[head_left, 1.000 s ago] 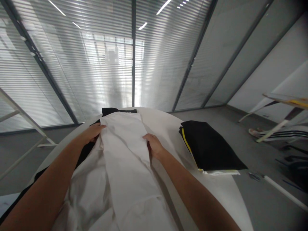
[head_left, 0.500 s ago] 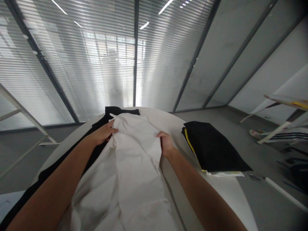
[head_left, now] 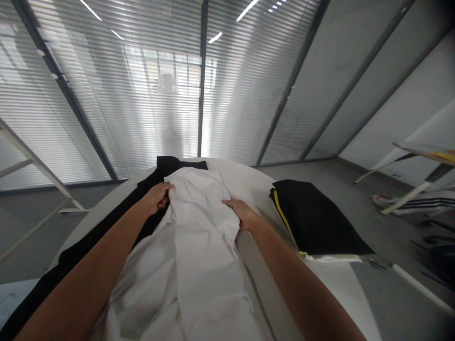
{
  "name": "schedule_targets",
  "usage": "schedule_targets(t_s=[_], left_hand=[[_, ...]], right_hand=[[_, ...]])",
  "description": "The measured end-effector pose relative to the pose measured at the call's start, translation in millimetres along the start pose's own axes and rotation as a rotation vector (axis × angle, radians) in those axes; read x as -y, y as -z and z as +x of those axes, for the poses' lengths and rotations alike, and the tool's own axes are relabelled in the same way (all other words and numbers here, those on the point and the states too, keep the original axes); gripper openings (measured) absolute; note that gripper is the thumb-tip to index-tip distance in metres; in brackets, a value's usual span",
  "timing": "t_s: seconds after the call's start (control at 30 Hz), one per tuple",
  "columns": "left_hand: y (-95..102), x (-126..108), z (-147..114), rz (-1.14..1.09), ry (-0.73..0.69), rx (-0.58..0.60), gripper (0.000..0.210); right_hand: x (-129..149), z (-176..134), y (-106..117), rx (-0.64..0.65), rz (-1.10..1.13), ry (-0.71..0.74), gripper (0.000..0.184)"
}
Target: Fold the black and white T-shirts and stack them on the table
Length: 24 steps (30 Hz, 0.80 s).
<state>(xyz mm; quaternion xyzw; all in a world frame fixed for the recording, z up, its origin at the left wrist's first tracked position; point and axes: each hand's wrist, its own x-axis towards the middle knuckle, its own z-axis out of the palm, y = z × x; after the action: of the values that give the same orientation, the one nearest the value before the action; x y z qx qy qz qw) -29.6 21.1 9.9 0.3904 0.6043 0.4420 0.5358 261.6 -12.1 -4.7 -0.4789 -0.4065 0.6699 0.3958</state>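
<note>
From my remote seat, I see my left hand (head_left: 155, 199) pinching the far left edge of a white cloth (head_left: 204, 251) lying along the middle of the tabletop (head_left: 245, 173); my right hand (head_left: 245, 215) touches its right edge, fingers gripping or not, I cannot tell. Uneven pulling could skew this thin, softly wrinkled strip, or drag the matte black fabric (head_left: 168, 163) at its left and far side.

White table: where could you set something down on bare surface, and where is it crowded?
Bare patches of the white table: beyond the right hand, between the white cloth and the black folded stack; and nearer, between that stack, the right forearm and the table's curved edge. Crowded: the middle, with white cloth, black cloth and the left hand close together.
</note>
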Motion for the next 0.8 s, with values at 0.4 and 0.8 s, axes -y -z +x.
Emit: schedule_targets(t_s=[0.4,0.8], left_hand=[[-13.9,8.9,-2.1,0.035,-0.282,-0.038,0.061],[-5.4,4.5,6.2,0.312,-0.018,-0.045,0.037]], right_hand=[[3.0,0.4,7.7,0.028,0.124,0.207,0.057],[32.5,31.8,12.0,0.049,0.157,-0.181,0.036]])
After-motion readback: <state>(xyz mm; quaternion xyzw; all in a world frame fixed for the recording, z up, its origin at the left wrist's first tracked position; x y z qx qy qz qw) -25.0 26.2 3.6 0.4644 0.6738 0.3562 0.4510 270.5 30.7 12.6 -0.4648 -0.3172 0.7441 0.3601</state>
